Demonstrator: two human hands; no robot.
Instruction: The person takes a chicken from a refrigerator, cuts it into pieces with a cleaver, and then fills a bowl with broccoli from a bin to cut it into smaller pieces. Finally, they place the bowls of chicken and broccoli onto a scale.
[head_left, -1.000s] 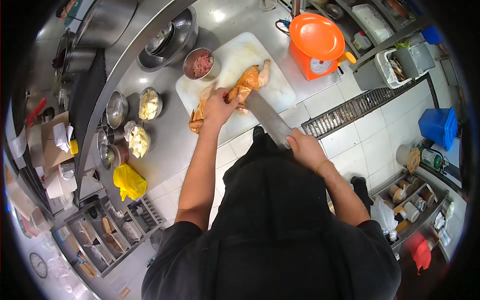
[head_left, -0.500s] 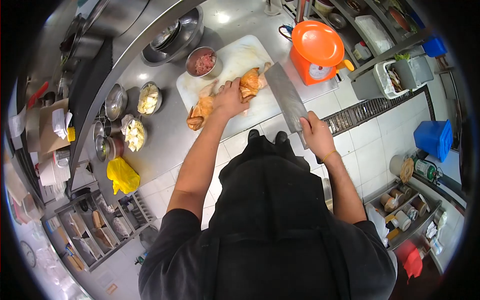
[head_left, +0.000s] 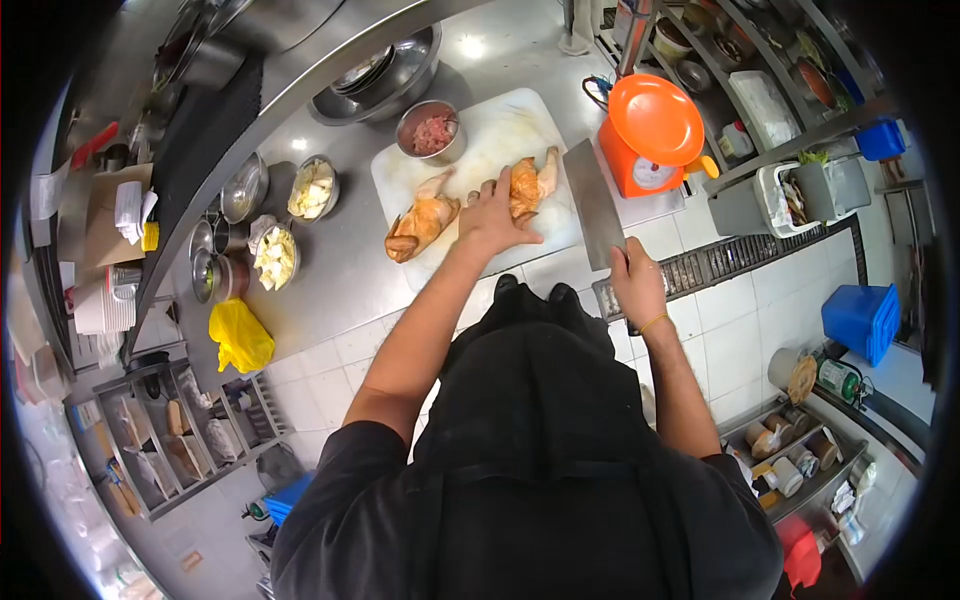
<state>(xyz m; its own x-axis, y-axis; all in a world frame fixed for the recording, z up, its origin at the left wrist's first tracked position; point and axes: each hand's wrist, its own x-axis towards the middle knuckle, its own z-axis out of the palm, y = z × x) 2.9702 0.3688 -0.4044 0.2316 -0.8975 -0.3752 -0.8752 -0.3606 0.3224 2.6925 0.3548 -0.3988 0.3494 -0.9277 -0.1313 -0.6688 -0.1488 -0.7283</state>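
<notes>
Two pieces of browned cooked chicken lie on a white cutting board point(head_left: 515, 110). The left chicken piece point(head_left: 422, 225) rests apart from my hand. Against the right chicken piece point(head_left: 526, 188) lie the fingers of my left hand point(head_left: 488, 218), spread, with the thumb stretched out towards the board's near edge. My right hand point(head_left: 638, 284) is closed round the handle of a cleaver point(head_left: 595, 205). Its broad blade is beside the board's right edge, apart from the chicken. A steel bowl of raw minced meat point(head_left: 432, 133) stands on the board's far left corner.
An orange scale point(head_left: 650, 140) stands right of the board. Bowls of pale cut pieces point(head_left: 312, 190) and a yellow plastic bag point(head_left: 240, 335) are on the steel counter at left. Nested metal bowls point(head_left: 385, 85) sit at the back. A drain grate point(head_left: 700, 265) crosses the tiled floor.
My left hand has spread its fingers and thumb and now reaches over the right chicken piece, baring more of the left one. The cleaver has turned slightly. The whole view has shifted.
</notes>
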